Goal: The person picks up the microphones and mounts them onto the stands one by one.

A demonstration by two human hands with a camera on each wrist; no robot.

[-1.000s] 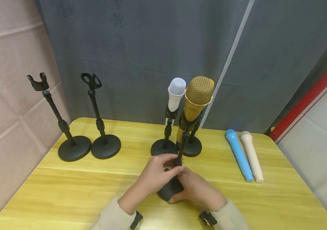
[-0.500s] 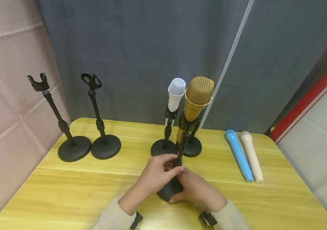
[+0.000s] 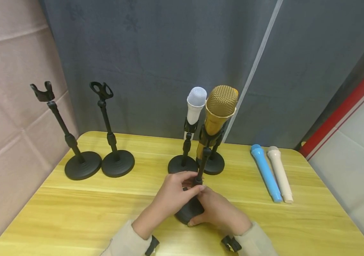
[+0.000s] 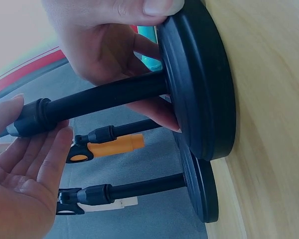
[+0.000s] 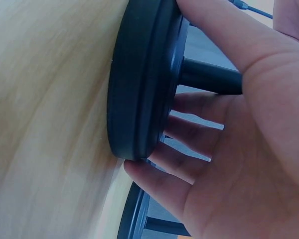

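Observation:
A gold microphone sits head up in the clip of a black desk microphone stand. My left hand holds that stand's pole at its collar, thumb on the near side. Lower down, my right hand grips the round base, with the thumb at its rim and the fingers spread behind the pole. In the right wrist view the base is at the wooden tabletop. Just behind, a white microphone stands in a second stand, and an orange one in a third, mostly hidden in the head view.
Two stands with bare clips, a left one and one beside it, are at the table's back left. A blue microphone and a beige microphone lie side by side on the right. A grey curtain hangs behind the table.

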